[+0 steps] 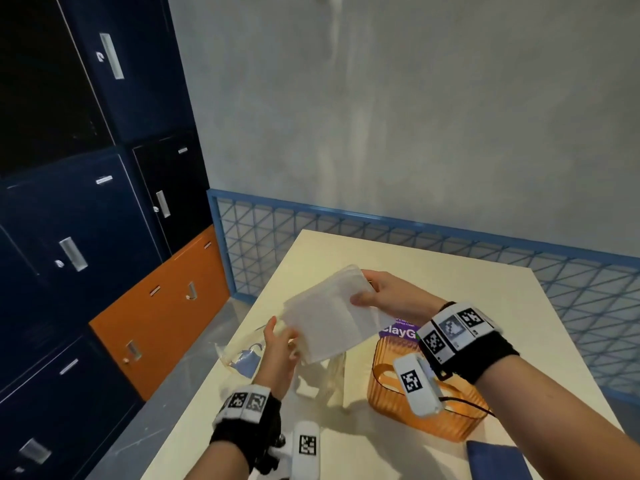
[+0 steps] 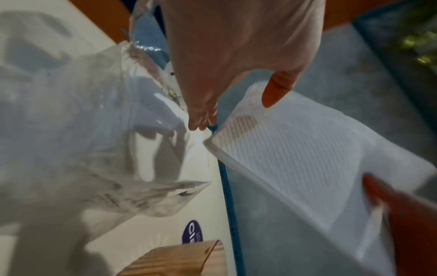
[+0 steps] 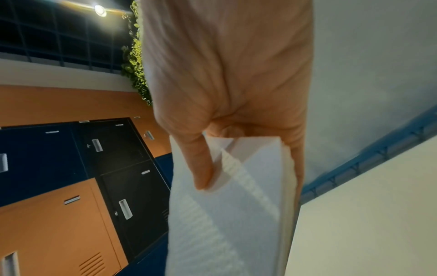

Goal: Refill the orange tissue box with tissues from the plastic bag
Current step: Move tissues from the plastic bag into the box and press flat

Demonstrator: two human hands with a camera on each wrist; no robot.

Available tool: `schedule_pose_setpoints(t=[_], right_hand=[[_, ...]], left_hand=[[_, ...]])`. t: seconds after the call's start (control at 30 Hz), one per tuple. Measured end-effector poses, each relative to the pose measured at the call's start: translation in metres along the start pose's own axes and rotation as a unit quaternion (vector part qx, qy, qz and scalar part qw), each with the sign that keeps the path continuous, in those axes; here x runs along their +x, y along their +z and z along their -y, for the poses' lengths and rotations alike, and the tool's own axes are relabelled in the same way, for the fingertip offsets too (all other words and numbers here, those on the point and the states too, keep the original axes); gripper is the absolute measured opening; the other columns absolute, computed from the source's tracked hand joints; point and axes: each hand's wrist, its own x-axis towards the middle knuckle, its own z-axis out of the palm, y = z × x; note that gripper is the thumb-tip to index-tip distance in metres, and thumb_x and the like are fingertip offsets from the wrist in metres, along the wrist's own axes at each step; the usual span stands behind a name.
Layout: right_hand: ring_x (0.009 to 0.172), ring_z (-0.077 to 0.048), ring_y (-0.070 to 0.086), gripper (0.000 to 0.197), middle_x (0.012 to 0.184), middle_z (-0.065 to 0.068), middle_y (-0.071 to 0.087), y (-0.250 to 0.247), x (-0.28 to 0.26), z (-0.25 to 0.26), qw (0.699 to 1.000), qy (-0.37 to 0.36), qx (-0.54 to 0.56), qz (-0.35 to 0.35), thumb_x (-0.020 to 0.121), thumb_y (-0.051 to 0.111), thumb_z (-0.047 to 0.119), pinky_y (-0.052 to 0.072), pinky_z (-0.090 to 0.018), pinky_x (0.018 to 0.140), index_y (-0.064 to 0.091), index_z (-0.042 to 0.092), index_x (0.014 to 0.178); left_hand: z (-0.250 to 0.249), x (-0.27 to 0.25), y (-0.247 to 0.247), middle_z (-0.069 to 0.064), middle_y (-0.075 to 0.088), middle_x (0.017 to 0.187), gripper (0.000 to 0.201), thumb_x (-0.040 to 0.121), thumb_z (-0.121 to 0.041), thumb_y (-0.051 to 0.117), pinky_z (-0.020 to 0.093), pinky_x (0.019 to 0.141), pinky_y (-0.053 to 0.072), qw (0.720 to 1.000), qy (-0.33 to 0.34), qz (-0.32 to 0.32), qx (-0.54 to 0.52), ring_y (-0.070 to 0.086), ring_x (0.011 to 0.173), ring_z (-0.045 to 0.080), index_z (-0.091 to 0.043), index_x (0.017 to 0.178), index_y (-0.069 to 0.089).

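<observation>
Holding a stack of white tissues (image 1: 329, 323) in the air over the middle of the bench (image 1: 450, 271), just left of the orange tissue box (image 1: 388, 396) and above the crumpled plastic bag (image 1: 242, 351) lying at the near left. Gripping the far right end of the stack with the right hand (image 1: 391, 294), thumb pressing on top and fingers (image 3: 201, 164) wrapping underneath, as the right wrist view is showing plainly. Steadying the near left corner with the left hand (image 1: 280, 351), thumb on the upper face and fingers curling under the edge; looking like a light pinch rather than a hard squeeze. Judging the stack to be very light, soft and floppy: already sagging and bowing between the two hands, with loose folded sheets along the edges likely to fan out or slide off one another. Probably best supporting from below at both short ends, keeping the layers squeezed gently together so none peel away, and avoiding a one-handed hold at a single corner. Seeing the box standing open-topped on the right side of the bench, partly hidden behind the right wrist, so its inside is hard to make out. Expecting the stack to need lowering flat and level into that opening, bending slightly to pass the rim without crumpling.
</observation>
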Motion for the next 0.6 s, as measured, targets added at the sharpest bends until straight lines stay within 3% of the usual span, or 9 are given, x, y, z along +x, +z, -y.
schedule_pose_setpoints(t=[0.07, 0.2, 0.3, 0.4, 0.47, 0.6], right_hand=[[0.105, -0.02, 0.058, 0.024, 0.11, 0.0, 0.06, 0.005, 0.004, -0.005, 1.0, -0.009, 0.023, -0.014, 0.092, 0.054, 0.019, 0.047, -0.036, 0.097, 0.052, 0.021, 0.116], [0.106, -0.023, 0.056, 0.023, 0.112, -0.004, 0.06, 0.025, 0.016, -0.019, 0.989, 0.004, 0.111, -0.096, 0.092, 0.053, 0.014, 0.046, -0.038, 0.097, 0.051, 0.022, 0.114], [0.104, -0.02, 0.054, 0.031, 0.111, -0.003, 0.057, 0.044, 0.024, -0.026, 0.975, 0.018, 0.166, -0.148, 0.09, 0.052, 0.004, 0.044, -0.033, 0.091, 0.048, 0.018, 0.118], [0.11, -0.024, 0.054, 0.042, 0.116, -0.008, 0.056, 0.071, 0.029, -0.047, 0.967, 0.082, 0.184, -0.155, 0.083, 0.052, 0.0, 0.046, -0.037, 0.096, 0.044, 0.011, 0.123], [0.114, -0.026, 0.054, 0.048, 0.117, -0.008, 0.056, 0.089, 0.033, -0.065, 0.967, 0.116, 0.169, -0.151, 0.076, 0.05, 0.002, 0.046, -0.042, 0.099, 0.044, 0.011, 0.123], [0.111, -0.027, 0.053, 0.047, 0.116, -0.01, 0.055, 0.093, 0.038, -0.07, 0.958, 0.122, 0.184, -0.181, 0.08, 0.045, -0.001, 0.046, -0.044, 0.098, 0.041, 0.013, 0.125]], left_hand=[[-0.007, 0.007, -0.004, 0.009, 0.055, 0.108, 0.046, 0.09, 0.001, 0.038, 0.03, 0.071, 0.045, 1.0, 0.02, -0.002, 0.017, 0.052, 0.09, 0.02, -0.016, 0.132, 0.039], [-0.021, 0.01, -0.008, 0.008, 0.057, 0.114, 0.036, 0.09, 0.003, 0.039, 0.047, 0.094, 0.045, 0.983, 0.119, -0.059, 0.127, 0.052, 0.109, 0.028, -0.015, 0.12, 0.048], [-0.025, 0.003, -0.004, 0.006, 0.056, 0.111, 0.038, 0.091, 0.006, 0.038, 0.037, 0.091, 0.045, 0.957, 0.2, -0.084, 0.193, 0.053, 0.103, 0.023, -0.015, 0.122, 0.044], [-0.009, 0.004, -0.008, 0.006, 0.054, 0.109, 0.031, 0.093, 0.006, 0.039, 0.028, 0.089, 0.041, 0.941, 0.194, -0.099, 0.257, 0.052, 0.101, 0.022, -0.006, 0.122, 0.042], [0.005, 0.008, -0.014, 0.006, 0.051, 0.102, 0.018, 0.093, 0.005, 0.038, 0.022, 0.079, 0.036, 0.929, 0.162, -0.097, 0.319, 0.049, 0.094, 0.021, -0.005, 0.108, 0.039], [0.01, 0.011, -0.016, 0.009, 0.05, 0.095, 0.016, 0.094, 0.007, 0.032, 0.029, 0.077, 0.036, 0.922, 0.178, -0.084, 0.333, 0.048, 0.088, 0.022, -0.008, 0.099, 0.034]])
